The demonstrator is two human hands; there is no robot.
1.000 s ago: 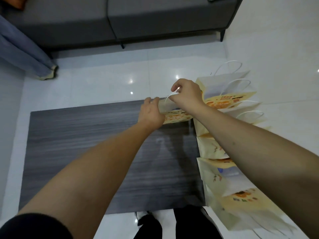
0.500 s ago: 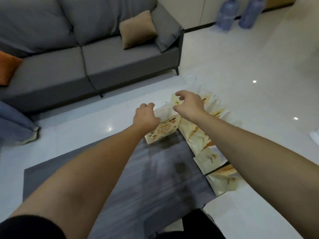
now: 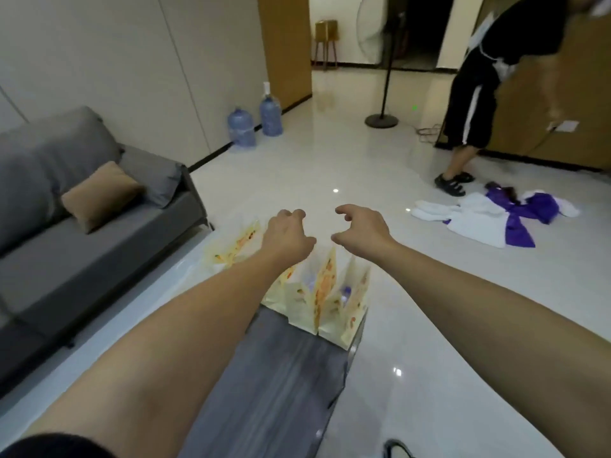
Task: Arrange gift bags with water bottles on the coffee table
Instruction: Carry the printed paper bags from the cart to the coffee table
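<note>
Head view: my left hand (image 3: 287, 238) and right hand (image 3: 362, 231) hover above the gift bags (image 3: 325, 294), each grip loosely curled and released. The bags stand at the worktop's (image 3: 281, 385) far end. I judge one just placed; next, fetch another.

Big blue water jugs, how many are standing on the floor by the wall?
2. One big blue water jug stands nearer the grey sofa; the taller-looking jug with a white top stands just right of it, toward the doorway. Others may be out of view.
</note>
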